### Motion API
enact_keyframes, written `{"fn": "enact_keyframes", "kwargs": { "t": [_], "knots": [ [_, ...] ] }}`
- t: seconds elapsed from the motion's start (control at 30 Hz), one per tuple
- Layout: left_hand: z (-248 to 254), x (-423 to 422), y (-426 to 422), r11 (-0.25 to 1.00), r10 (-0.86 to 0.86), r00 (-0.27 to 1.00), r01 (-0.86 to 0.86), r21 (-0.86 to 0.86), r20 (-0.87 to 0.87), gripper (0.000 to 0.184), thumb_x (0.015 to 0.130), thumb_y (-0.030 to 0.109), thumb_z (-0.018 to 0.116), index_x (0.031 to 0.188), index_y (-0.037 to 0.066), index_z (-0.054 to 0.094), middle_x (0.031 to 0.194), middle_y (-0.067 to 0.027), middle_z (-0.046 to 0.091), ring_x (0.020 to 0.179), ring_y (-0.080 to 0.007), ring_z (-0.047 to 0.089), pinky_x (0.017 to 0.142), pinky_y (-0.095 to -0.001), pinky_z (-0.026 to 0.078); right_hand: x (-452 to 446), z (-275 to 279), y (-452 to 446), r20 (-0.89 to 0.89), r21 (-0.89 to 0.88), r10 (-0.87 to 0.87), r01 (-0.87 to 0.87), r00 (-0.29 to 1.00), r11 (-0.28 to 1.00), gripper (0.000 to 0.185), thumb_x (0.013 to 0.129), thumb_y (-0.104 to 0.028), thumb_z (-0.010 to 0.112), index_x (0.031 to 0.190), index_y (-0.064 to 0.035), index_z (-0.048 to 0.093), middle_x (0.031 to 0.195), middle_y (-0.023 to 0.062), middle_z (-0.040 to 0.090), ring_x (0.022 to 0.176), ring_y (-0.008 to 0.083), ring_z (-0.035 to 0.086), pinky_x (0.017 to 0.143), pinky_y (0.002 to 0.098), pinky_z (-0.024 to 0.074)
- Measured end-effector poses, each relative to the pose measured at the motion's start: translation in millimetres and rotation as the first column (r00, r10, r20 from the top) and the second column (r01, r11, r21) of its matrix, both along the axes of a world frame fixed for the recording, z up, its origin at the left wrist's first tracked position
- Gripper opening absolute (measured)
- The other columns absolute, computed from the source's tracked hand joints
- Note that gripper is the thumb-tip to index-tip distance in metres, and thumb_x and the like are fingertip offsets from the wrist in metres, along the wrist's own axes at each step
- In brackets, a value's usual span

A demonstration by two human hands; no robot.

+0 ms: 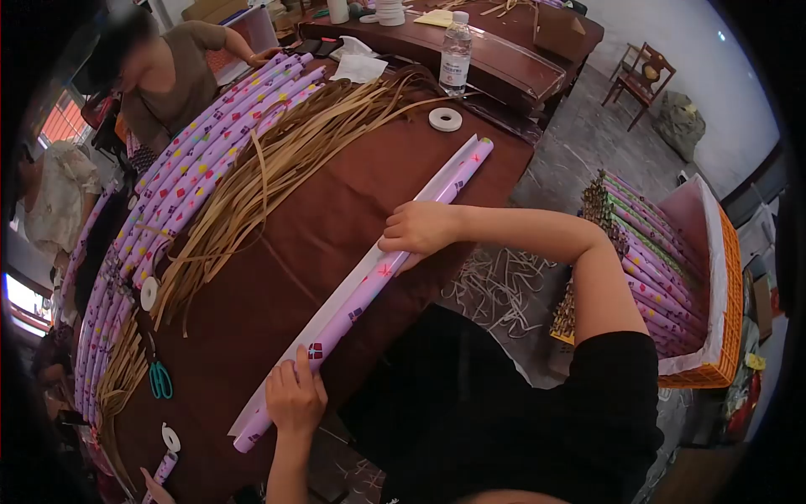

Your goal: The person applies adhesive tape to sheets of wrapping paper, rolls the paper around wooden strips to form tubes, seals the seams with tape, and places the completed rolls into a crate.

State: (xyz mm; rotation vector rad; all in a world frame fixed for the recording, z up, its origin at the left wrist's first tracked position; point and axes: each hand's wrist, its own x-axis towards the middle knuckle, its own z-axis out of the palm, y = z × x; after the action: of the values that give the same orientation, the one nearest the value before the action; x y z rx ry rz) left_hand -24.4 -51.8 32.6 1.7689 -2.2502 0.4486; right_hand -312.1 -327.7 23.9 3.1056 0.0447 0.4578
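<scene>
A long roll of purple patterned wrapping paper [363,304] lies diagonally across the brown-covered table, with a pale loose edge along its far side. My right hand [420,228] wraps around its upper half, fingers on the pale edge and thumb underneath. Near the lower end, my left hand [295,393] rests on the paper with its fingers stretched out. A ring of white tape [445,119] sits just beyond the roll's top end. Teal-handled scissors [159,380] lie left of my left hand.
Tan paper strips [243,197] and many purple rolls [197,160] cover the table's left side. Opposite, a person [172,84] works; another hand [157,487] shows at bottom left. A water bottle [455,55] stands behind. An orange crate [729,286] of rolls stands right, above floor scraps.
</scene>
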Motion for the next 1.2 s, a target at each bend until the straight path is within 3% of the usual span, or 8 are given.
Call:
{"fn": "enact_keyframes", "kwargs": {
  "t": [0.17, 0.47, 0.53, 0.6, 0.67, 0.73, 1.03, 1.2],
  "knots": [
    [-5, -3, -8, 0.999, -0.038, 0.999, 0.037, -0.039, -0.018, 0.048, 0.077, 0.013, 0.068, 0.123, 0.000, 0.058, 0.095, -0.0148, 0.056, 0.081, -0.0302, 0.058, 0.071, -0.0391, 0.048, -10, -2, 4, 0.035, -0.167, 0.032, -0.026, 0.999, 0.986, 0.041, 0.085, -0.046, 0.067, 0.099, -0.0100, 0.054, 0.075, 0.0045, 0.057, 0.070, 0.0240, 0.060, 0.061, 0.0367, 0.0491],
    [-13, -4, -10, 0.997, -0.011, 0.989, 0.023, 0.074, -0.151, 0.048, 0.083, 0.016, 0.065, 0.127, 0.000, 0.057, 0.098, -0.0146, 0.056, 0.084, -0.0302, 0.056, 0.074, -0.0392, 0.046, -14, 23, -5, 0.127, -0.004, 0.028, -0.028, 0.991, 1.000, 0.042, 0.087, -0.048, 0.065, 0.099, -0.0078, 0.060, 0.084, 0.0061, 0.059, 0.086, 0.0260, 0.059, 0.068, 0.0393, 0.0472],
    [-13, -5, -11, 0.996, -0.019, 0.986, 0.032, 0.078, -0.164, 0.048, 0.084, 0.016, 0.064, 0.128, -0.001, 0.056, 0.097, -0.0134, 0.056, 0.084, -0.0296, 0.056, 0.074, -0.0391, 0.045, -21, 38, -30, 0.293, 0.083, -0.252, 0.238, 0.922, 0.968, 0.036, 0.088, -0.042, 0.064, 0.101, -0.0079, 0.063, 0.093, 0.0081, 0.062, 0.094, 0.0277, 0.057, 0.074, 0.0416, 0.0452],
    [-13, -6, -10, 0.997, -0.014, 0.988, 0.026, 0.076, -0.151, 0.048, 0.083, 0.016, 0.065, 0.127, -0.001, 0.056, 0.097, -0.0131, 0.057, 0.084, -0.0297, 0.055, 0.074, -0.0390, 0.045, -45, 31, -91, 0.316, 0.126, -0.685, 0.686, 0.657, 0.716, 0.035, 0.082, -0.023, 0.067, 0.113, -0.0084, 0.062, 0.111, 0.0097, 0.063, 0.105, 0.0314, 0.058, 0.089, 0.0424, 0.0437],
    [-8, -7, -10, 0.997, -0.012, 0.991, 0.022, 0.076, -0.130, 0.048, 0.082, 0.015, 0.065, 0.127, -0.001, 0.057, 0.098, -0.0128, 0.057, 0.084, -0.0298, 0.054, 0.075, -0.0388, 0.044, -77, 40, -123, 0.039, -0.195, -0.888, 0.875, 0.459, 0.444, 0.042, 0.077, -0.015, 0.067, 0.118, -0.0144, 0.062, 0.117, 0.0091, 0.061, 0.107, 0.0313, 0.058, 0.092, 0.0424, 0.0453],
    [1, -8, -14, 0.998, -0.061, 0.998, 0.062, 0.030, -0.024, 0.049, 0.081, 0.015, 0.066, 0.126, 0.000, 0.057, 0.097, -0.0123, 0.056, 0.085, -0.0303, 0.052, 0.075, -0.0384, 0.043, -106, 24, -154, -0.126, -0.225, -0.915, 0.888, 0.383, 0.402, 0.048, 0.075, -0.008, 0.065, 0.121, -0.0185, 0.061, 0.120, 0.0089, 0.059, 0.111, 0.0319, 0.058, 0.091, 0.0429, 0.0479],
    [-2, -2, -13, 0.992, -0.053, 0.987, 0.070, 0.108, -0.151, 0.047, 0.078, 0.015, 0.069, 0.122, 0.000, 0.059, 0.096, -0.0120, 0.056, 0.084, -0.0290, 0.052, 0.075, -0.0375, 0.045, -140, 20, -174, -0.196, 0.102, -0.803, 0.826, 0.563, 0.554, 0.047, 0.069, 0.011, 0.052, 0.113, -0.0032, 0.064, 0.122, 0.0150, 0.061, 0.118, 0.0349, 0.056, 0.099, 0.0396, 0.0456],
    [-7, -1, -11, 0.992, -0.067, 0.981, 0.085, 0.094, -0.181, 0.048, 0.080, 0.016, 0.068, 0.124, 0.000, 0.057, 0.096, -0.0113, 0.057, 0.084, -0.0274, 0.054, 0.076, -0.0380, 0.046, -143, 16, -193, -0.183, 0.079, -0.801, 0.821, 0.569, 0.565, 0.025, 0.076, -0.012, 0.068, 0.100, -0.0035, 0.066, 0.114, 0.0149, 0.062, 0.112, 0.0336, 0.057, 0.093, 0.0400, 0.0468]
  ]
}}
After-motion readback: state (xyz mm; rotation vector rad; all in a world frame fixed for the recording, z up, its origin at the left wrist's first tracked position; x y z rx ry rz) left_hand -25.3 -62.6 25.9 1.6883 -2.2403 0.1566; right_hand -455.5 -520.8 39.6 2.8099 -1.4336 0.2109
